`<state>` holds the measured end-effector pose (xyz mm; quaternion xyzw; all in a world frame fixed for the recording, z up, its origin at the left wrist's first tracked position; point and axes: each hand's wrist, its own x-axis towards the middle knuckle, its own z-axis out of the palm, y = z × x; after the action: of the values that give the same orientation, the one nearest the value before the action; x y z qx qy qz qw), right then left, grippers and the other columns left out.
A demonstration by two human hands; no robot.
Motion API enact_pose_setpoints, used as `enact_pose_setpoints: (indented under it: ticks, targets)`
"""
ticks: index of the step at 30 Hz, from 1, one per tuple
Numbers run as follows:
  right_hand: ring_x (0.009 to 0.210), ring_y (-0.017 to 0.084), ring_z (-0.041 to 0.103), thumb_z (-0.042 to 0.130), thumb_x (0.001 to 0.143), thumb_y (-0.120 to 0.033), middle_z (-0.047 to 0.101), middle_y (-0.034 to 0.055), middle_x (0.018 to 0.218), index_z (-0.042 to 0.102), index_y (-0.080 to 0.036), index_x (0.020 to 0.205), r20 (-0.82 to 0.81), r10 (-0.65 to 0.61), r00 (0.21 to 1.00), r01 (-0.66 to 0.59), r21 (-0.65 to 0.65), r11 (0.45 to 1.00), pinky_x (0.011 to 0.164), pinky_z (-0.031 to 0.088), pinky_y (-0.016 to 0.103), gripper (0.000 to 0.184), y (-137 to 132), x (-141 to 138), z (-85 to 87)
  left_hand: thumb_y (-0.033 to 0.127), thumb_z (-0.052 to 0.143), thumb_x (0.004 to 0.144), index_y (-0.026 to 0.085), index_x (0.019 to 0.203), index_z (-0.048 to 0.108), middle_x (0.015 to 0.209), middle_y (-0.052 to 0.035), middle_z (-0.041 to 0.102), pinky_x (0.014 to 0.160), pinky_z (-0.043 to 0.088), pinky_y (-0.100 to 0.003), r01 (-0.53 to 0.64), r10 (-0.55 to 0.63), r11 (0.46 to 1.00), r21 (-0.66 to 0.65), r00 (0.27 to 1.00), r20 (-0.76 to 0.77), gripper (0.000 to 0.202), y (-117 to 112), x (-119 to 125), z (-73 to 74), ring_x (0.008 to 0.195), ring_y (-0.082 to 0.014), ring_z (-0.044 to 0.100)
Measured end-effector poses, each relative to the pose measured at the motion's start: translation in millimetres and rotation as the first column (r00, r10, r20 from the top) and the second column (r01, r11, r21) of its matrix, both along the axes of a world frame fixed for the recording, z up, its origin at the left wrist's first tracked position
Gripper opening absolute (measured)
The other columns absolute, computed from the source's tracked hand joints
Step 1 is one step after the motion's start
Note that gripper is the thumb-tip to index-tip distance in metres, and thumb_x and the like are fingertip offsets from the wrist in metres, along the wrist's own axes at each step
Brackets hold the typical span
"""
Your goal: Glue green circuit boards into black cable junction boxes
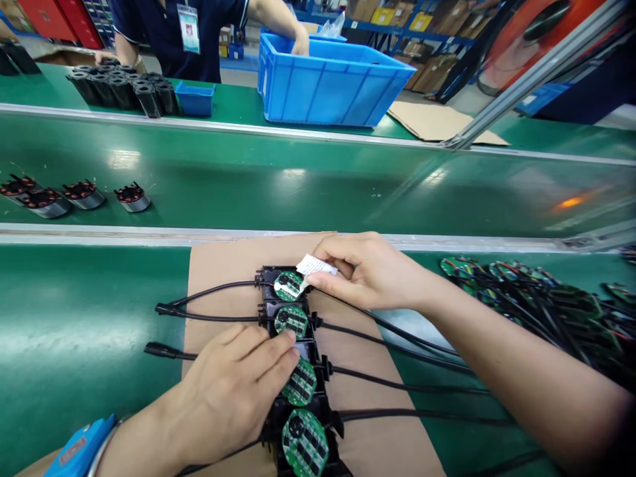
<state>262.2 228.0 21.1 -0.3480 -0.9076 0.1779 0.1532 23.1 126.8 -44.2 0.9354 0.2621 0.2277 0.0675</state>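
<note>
Four round green boards (305, 442) sit in a column on black cases (320, 358) laid over a sheet of cardboard (226, 258), so that placing looks finished to me. The labelling, as I judge it, is only at its start: the right hand (368, 268) pinches a printed white slip (316, 265) between thumb and forefinger over the top board, where a white strip (284, 289) lies. I see no such strip on the visible faces of the three lower boards, so those may be left, though fingers cover part of the third. The left hand (238, 384) lies flat, fingers stretched out and resting across the middle of the column, gripping nothing that I can make out. Counting round: four boards, four cases as far as they show, one slip, and four black cords (392, 380) leading off to the right. Beyond the rail stand four motor parts (132, 197). The heap of wired boards (536, 298) at the right is too tangled to count. Across the bench, a co-worker reaches into one big blue bin (328, 86).
</note>
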Motion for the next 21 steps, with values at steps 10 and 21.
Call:
enact_pose_setpoints:
  ticks: [10,21]
  targets:
    - [0.052,0.009,0.041,0.054,0.089,-0.034,0.05,-0.0031,0.06,0.063,-0.016,0.083,-0.004,0.021,1.0,-0.021,0.019,1.0,0.052,0.029,0.023,0.021,9.8,-11.0,-4.1,0.005,0.043,0.086,0.009,0.117,0.062,0.125,-0.0098,0.064,0.074,0.055,-0.036,0.036,-0.034,0.999,0.038,0.998,-0.058,0.037,-1.0,-0.3,2.0,0.087,-0.0217,0.06]
    - [0.045,0.007,0.037,0.058,0.086,-0.033,0.049,-0.0039,0.056,0.059,-0.017,0.076,-0.062,-0.041,0.997,0.038,-0.046,0.998,0.044,0.028,0.023,0.019,-2.6,-3.6,5.3,0.007,0.042,0.088,0.008,0.119,0.06,0.126,-0.0126,0.062,0.063,0.052,-0.032,0.052,-0.041,0.996,0.076,0.99,-0.138,0.036,-7.9,-0.9,0.8,0.077,-0.0195,0.06]
